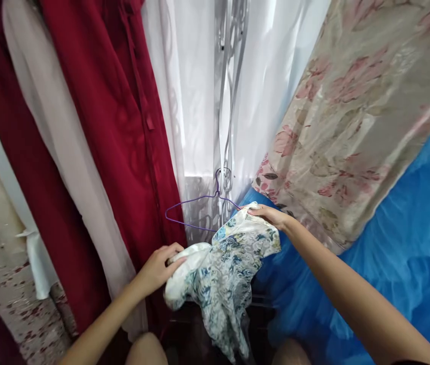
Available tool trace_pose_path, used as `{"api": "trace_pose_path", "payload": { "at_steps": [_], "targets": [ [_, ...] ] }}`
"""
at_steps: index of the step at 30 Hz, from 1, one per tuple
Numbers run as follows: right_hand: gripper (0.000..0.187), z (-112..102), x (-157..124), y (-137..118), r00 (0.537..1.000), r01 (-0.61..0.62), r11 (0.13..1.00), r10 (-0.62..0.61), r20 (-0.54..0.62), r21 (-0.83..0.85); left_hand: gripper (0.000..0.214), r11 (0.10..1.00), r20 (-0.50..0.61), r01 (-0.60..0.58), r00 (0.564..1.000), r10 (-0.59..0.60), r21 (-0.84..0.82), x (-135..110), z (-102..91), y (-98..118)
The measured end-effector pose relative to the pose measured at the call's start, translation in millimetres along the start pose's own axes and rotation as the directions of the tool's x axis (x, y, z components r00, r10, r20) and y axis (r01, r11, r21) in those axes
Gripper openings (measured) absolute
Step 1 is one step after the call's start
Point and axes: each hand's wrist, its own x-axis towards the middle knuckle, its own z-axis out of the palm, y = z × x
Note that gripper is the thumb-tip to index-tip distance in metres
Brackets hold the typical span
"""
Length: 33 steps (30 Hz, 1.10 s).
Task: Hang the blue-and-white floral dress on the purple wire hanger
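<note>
A white garment with a blue floral print [226, 274] is stretched between both hands in front of me. My left hand [157, 268] grips its lower left edge with curled fingers. My right hand [271, 215] pinches its upper right corner. Just behind the garment a thin purple wire hanger [195, 210] hangs in front of a white sheer curtain [199, 101]. The hanger's right arm runs close to my right hand's fingers; whether the garment is on it I cannot tell.
Dark red fabric [104, 126] and pale beige cloth [47, 116] hang at the left. A beige curtain with pink flowers [359, 116] hangs at the right. Blue tulle [408, 238] spreads at the lower right. My knees [146, 350] show at the bottom.
</note>
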Motion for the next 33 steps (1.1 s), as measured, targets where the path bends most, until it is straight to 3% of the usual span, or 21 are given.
{"api": "trace_pose_path", "payload": {
  "at_steps": [2,4,9,13,18,22,27,30,33],
  "targets": [
    [0.027,-4.9,-2.2,-3.3,0.999,-0.044,0.998,0.044,0.018,-0.042,0.021,0.982,0.02,-0.061,0.998,0.059,0.179,5.3,-17.5,-30.1],
    [0.024,-7.2,-2.8,-7.5,0.996,-0.088,0.991,0.09,0.013,-0.102,0.018,0.953,-0.012,-0.036,0.999,0.042,0.301,17.8,-35.4,-49.2],
    [0.021,0.4,-3.7,-14.6,0.99,-0.139,0.985,0.139,-0.009,-0.104,0.023,0.887,-0.141,0.179,0.981,-0.131,0.425,66.2,-64.1,-52.5],
    [0.025,6.8,-5.1,-11.9,0.992,-0.127,0.988,0.128,0.015,-0.088,0.032,0.869,-0.19,0.264,0.961,-0.2,0.419,95.8,-57.5,-49.2],
    [0.028,4.3,-6.2,-6.4,0.99,-0.13,0.99,0.133,0.042,-0.051,0.048,0.861,-0.18,0.284,0.957,-0.227,0.421,103.9,-34.1,-59.4],
    [0.021,0.0,-9.4,-9.5,0.991,-0.136,0.99,0.136,0.008,-0.044,0.049,0.874,-0.14,0.214,0.976,-0.169,0.436,97.0,-27.9,-63.7],
    [0.024,-2.0,-13.9,-16.6,0.985,-0.171,0.984,0.171,-0.011,-0.058,0.041,0.878,-0.134,0.088,0.991,-0.027,0.471,92.8,-49.5,-53.1],
    [0.025,-1.0,-13.7,-17.0,0.977,-0.21,0.975,0.209,-0.034,-0.07,0.039,0.949,-0.239,-0.05,0.963,0.129,0.311,105.3,-59.2,-33.2],
    [0.026,0.5,-16.6,-12.1,0.977,-0.215,0.975,0.215,-0.016,-0.06,0.034,0.993,-0.352,-0.119,0.928,0.119,0.023,123.7,-52.1,-10.7]
  ]
}}
